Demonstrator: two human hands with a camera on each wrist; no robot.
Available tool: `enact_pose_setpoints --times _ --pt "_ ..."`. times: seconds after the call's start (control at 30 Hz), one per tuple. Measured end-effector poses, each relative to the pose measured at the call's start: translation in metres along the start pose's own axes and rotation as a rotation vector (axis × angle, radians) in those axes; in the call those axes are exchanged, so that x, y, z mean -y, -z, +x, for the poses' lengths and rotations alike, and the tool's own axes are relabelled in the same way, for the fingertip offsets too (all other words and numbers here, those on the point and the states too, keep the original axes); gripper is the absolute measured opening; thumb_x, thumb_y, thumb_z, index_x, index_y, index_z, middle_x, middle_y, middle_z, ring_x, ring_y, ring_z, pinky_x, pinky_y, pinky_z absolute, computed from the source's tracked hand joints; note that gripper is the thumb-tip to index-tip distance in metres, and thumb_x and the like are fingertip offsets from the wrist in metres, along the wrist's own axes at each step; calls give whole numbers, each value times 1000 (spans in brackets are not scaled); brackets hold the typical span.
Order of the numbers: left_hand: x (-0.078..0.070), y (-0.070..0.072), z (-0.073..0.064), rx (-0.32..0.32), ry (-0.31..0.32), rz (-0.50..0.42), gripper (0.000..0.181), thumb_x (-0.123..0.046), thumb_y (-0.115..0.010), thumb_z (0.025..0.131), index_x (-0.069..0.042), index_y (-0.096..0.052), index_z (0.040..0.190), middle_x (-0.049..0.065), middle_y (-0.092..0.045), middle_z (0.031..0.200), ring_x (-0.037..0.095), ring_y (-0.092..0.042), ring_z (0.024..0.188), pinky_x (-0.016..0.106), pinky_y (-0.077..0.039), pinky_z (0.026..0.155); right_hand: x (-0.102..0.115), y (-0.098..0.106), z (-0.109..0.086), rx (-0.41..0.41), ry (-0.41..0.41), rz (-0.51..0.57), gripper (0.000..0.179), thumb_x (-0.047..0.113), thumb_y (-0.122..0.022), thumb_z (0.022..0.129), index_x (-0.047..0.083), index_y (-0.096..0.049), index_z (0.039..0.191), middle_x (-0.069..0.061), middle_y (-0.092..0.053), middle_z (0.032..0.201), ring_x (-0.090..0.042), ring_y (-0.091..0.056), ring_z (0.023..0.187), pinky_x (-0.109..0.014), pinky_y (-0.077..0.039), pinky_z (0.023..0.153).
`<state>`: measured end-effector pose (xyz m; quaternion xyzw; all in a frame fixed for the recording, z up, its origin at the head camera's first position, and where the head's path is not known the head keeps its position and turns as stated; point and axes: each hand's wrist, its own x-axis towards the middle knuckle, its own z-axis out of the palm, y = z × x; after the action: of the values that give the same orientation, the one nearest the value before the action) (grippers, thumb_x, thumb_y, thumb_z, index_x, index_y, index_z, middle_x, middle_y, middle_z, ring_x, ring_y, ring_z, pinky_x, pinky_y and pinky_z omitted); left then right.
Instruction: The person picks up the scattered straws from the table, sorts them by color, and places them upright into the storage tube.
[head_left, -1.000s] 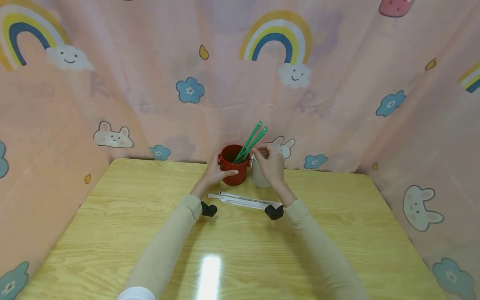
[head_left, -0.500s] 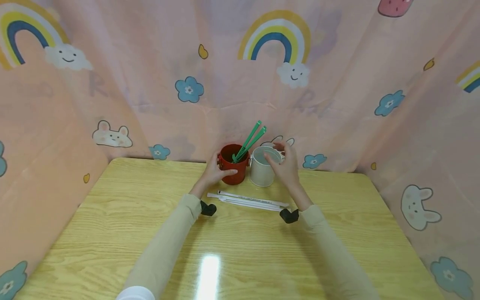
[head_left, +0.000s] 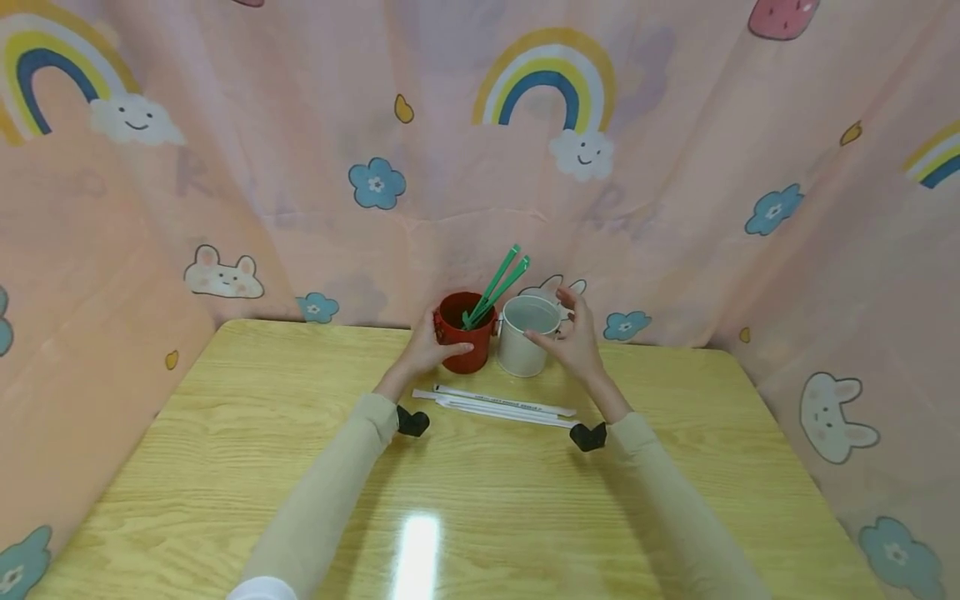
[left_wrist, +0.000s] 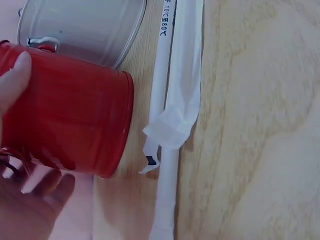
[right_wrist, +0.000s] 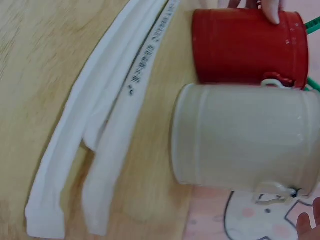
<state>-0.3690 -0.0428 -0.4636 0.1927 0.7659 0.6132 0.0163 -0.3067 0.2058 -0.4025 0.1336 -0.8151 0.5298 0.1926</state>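
Near the table's back edge, my left hand (head_left: pixel 422 346) holds a small red metal bucket (head_left: pixel 474 360). In the left wrist view its thumb (left_wrist: pixel 17 75) lies on the wall, with the other fingers at the far side. Two slim green sticks (head_left: pixel 497 287) lean out of the red bucket towards the right. Beside it stands a cream metal bucket (head_left: pixel 521 354) with small side handles. My right hand (head_left: pixel 579 343) is spread at the cream bucket's right side, thumb in front of it and fingers near the rim. In the right wrist view only those fingertips (right_wrist: pixel 306 225) show, beside the bucket.
Several long straws in white paper wrappers (head_left: pixel 502 405) lie on the wooden table (head_left: pixel 495 508) in front of the buckets. A pink printed curtain (head_left: pixel 450 242) hangs right behind the table. Black mounts (head_left: pixel 412 422) sit at both wrists.
My right hand has moved from the green sticks over to the cream bucket's right side, and its fingers have spread. The left hand stays on the red bucket.
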Motion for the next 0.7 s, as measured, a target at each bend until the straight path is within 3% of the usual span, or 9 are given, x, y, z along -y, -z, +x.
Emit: enact_pose_setpoints --times 0.07,0.17,0.33,0.5,0.7 --pt "-4 -1 -3 -2 18 8 95 -4 -76 80 0 -10 149 20 -29 150 34 -33 139 47 -31 115 -5 0 1 14 1 -6 85 1 -78 74 -10 -28 142 -34 -33 143 -49 -29 131 -64 -26 106" --pt "-10 -2 -10 -30 105 66 106 -10 -76 81 -1 3 150 21 -13 156 35 -21 145 48 -24 118 -14 1 3 41 -10 4 90 3 -80 73 -9 -26 144 -34 -31 145 -50 -29 132 -65 -24 107" --pt "-14 1 -22 -74 202 137 111 -19 -77 81 -4 8 151 21 -2 159 37 -10 147 52 -19 118 -41 0 10 85 -74 4 98 6 -81 73 -2 -19 149 -29 -28 148 -46 -30 133 -63 -25 109" --pt "-8 8 -35 -84 223 165 104 -17 -75 83 3 2 150 28 -9 156 41 -15 145 55 -23 115 -64 -3 16 144 -172 -19 106 15 -82 74 9 -11 153 -20 -29 150 -39 -36 133 -57 -32 108" --pt "-9 11 -52 -36 259 286 92 -21 -73 84 6 -14 150 29 -31 150 42 -34 137 53 -33 111 -69 -8 18 158 -209 -3 107 14 -84 73 6 -12 152 -21 -31 148 -37 -36 134 -53 -30 112"
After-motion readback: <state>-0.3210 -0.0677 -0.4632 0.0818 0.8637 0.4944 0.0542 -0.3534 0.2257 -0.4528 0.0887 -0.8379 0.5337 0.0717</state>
